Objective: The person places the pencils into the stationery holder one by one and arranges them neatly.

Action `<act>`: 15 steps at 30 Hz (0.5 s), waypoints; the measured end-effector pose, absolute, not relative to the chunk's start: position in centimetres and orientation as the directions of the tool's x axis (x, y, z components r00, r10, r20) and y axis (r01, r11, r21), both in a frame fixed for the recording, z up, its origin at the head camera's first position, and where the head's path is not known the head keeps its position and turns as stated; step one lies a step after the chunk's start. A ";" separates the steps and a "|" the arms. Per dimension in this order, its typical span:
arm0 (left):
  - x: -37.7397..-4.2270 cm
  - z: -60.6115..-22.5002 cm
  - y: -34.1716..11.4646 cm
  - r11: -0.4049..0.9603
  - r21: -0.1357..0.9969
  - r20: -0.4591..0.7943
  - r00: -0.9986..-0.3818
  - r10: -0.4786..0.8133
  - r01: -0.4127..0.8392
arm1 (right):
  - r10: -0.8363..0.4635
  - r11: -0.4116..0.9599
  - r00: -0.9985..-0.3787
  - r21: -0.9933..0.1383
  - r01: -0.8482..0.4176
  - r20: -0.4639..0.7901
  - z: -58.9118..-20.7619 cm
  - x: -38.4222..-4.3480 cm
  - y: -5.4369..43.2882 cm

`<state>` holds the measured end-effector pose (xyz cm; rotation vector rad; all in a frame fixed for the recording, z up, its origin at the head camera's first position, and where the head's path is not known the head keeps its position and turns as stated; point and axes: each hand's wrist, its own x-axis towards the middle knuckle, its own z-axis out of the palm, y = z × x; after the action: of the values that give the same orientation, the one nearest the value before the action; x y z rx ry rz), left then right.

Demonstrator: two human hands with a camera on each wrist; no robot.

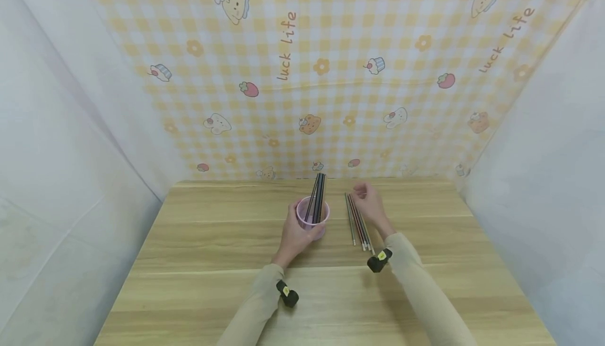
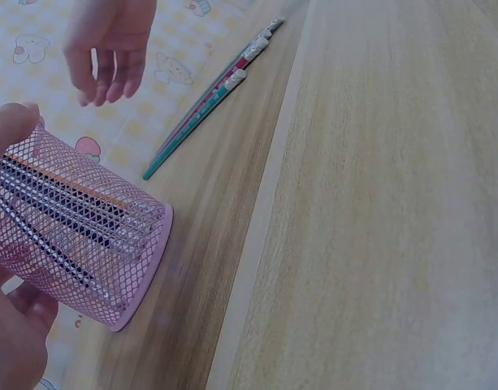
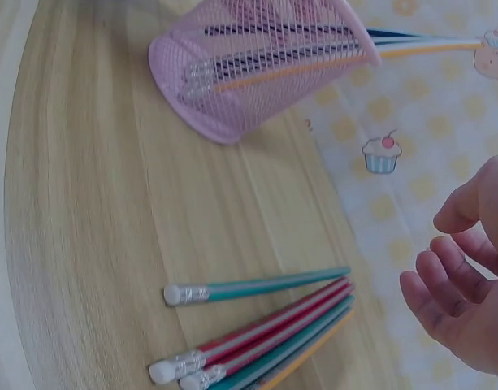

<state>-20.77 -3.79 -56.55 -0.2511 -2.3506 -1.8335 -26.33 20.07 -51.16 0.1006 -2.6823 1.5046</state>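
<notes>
A pink mesh cup stands mid-table with several pencils upright in it. My left hand grips the cup from the near side; in the left wrist view thumb and fingers wrap the pink mesh cup. To its right several more pencils lie side by side on the wood, seen close as loose pencils in the right wrist view. My right hand hovers just above their far ends, fingers loosely curled and holding nothing; the same right hand shows an empty palm.
The wooden table is backed by a yellow checked cloth with cartoon prints, and white sheets hang on both sides. A small black camera sits on each wrist.
</notes>
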 end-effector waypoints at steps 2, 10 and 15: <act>-20.8 -56.5 -3.8 0.243 0.943 0.223 -0.974 0.039 0.226 | -0.015 0.531 -0.997 -0.845 -0.069 0.072 -51.5 -26.4 20.5; -20.7 -56.5 -3.8 0.263 0.937 0.224 -0.973 0.045 0.228 | 0.007 0.536 -1.000 -0.844 -0.001 0.005 -52.4 -26.2 21.8; -20.6 -56.2 -3.8 0.258 0.941 0.215 -0.976 0.045 0.219 | 0.017 0.567 -1.000 -0.824 0.016 -0.008 -52.8 -26.1 22.2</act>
<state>-20.55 -3.78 -56.19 -0.2519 -2.3732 -1.8131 -26.08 22.24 -52.83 -0.0299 -2.7799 1.4613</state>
